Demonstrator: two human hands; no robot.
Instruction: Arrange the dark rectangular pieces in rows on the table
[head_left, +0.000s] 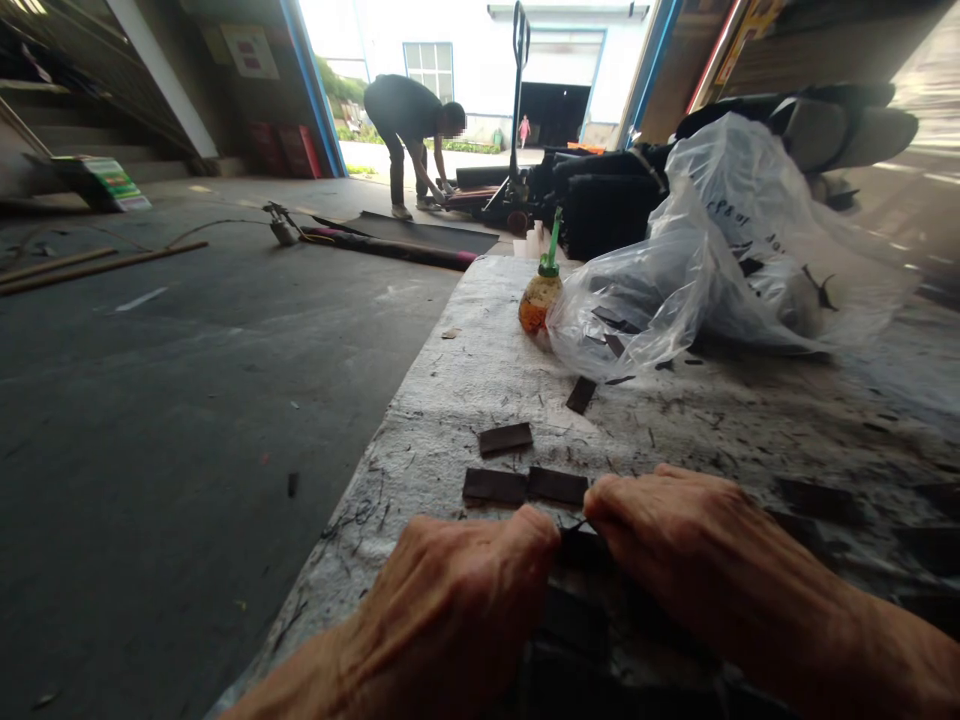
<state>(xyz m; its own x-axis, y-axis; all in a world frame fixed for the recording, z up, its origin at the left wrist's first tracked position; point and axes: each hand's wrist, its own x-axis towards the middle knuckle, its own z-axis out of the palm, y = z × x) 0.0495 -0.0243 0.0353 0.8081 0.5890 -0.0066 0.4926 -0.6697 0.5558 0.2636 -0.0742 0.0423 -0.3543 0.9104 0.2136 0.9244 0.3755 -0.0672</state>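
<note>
My left hand (469, 590) and my right hand (686, 550) are close together over a pale, cloth-like table cover (420, 420). Both have their fingers closed at a small black rectangular strip (583, 548), which shows in the gap between them. The fingertips are partly hidden behind the knuckles. Just beyond lie two dark rectangular pieces (495, 485) end to end, then a third piece (505, 438) and a tilted piece (581, 394). More black material under my hands is in shadow and hard to make out.
A squat bottle with a green spout (540, 302) stands beside a clear plastic bag (652, 290) holding black scraps. Black shreds litter the cover. Past the table's left edge is grey floor (225, 400). A person (409, 120) bends near a pallet truck (517, 100) and dark rolls.
</note>
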